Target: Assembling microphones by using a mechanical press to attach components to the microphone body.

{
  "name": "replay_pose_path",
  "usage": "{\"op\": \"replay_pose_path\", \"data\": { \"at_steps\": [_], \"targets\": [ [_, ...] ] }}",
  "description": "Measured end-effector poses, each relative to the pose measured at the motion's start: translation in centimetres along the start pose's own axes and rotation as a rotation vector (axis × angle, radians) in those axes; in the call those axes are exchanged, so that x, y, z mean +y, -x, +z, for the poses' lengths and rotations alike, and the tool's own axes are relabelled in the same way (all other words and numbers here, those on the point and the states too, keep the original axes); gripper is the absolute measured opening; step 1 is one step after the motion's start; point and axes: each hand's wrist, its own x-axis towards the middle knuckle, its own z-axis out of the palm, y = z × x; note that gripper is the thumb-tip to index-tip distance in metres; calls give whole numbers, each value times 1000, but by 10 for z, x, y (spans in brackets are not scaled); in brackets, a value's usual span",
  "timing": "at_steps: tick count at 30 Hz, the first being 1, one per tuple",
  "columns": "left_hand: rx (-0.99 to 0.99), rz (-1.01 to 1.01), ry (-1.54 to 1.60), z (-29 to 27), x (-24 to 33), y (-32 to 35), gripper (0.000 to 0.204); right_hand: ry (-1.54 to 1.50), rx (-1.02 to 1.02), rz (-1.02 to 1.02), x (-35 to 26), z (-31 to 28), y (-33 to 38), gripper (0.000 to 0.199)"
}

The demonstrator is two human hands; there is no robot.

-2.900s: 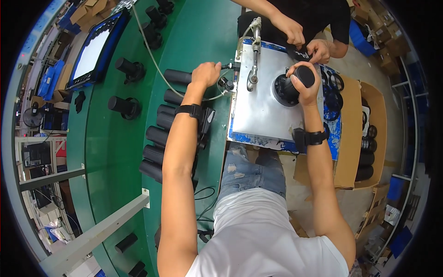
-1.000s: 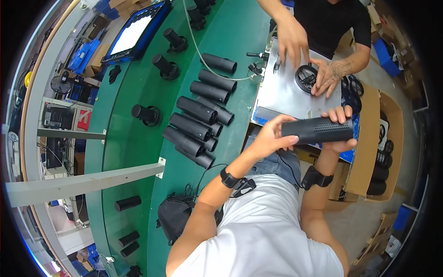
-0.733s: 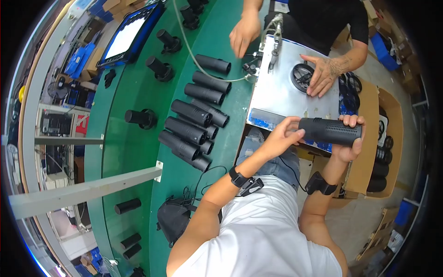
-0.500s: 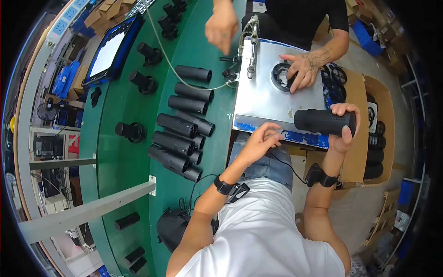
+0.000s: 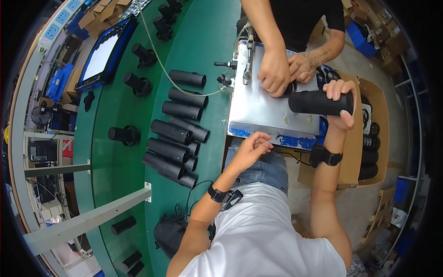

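Note:
A black cylindrical housing [image 5: 311, 102] lies sideways in my right hand [image 5: 344, 99], whose fingers and thumb wrap its right end. It is held above the metal-topped fixture [image 5: 251, 108]. Just off the fixture's front edge, my left hand [image 5: 254, 147] has loosely bent fingers, and I see nothing in them. Across the fixture, a co-worker's two hands [image 5: 275, 76] meet over a black round part [image 5: 290, 87]. Those hands and the housing hide most of that part.
Several black cylinders [image 5: 168, 147] lie grouped on the green bench [image 5: 212, 152]. More stand in round bases [image 5: 131, 135] farther left. A thin hose [image 5: 173, 83] runs to a valve [image 5: 224, 79]. At right, an open cardboard box [image 5: 355, 157] holds black parts.
The co-worker's hand from beyond the fixture has come down onto the round part beside the other hand. My right hand has raised the housing slightly; my left hand has shifted slightly left and down.

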Motion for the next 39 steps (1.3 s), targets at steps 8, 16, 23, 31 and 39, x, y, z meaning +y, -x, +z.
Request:
{"op": "replay_pose_path", "data": {
  "at_steps": [8, 16, 23, 31, 39],
  "targets": [
    [-4, 0, 7, -5, -14, -7, 23, 135, 72, 1, 26, -28, -27, 46],
    [9, -25, 43, -12, -20, -6, 22, 313, -33, 212, 76, -12, -52, 40],
    [26, -46, 90, -19, -19, -13, 21, 531, 209, 121, 102, -2, -31, 29],
    [140, 152, -32, -37, 49, -20, 19, 963, 568, -59, 131, 17, -16, 25],
    [615, 493, -794, -133, 103, -172, 23, 685, 350, 219, 131, 3, -6, 23]
  ]
}}
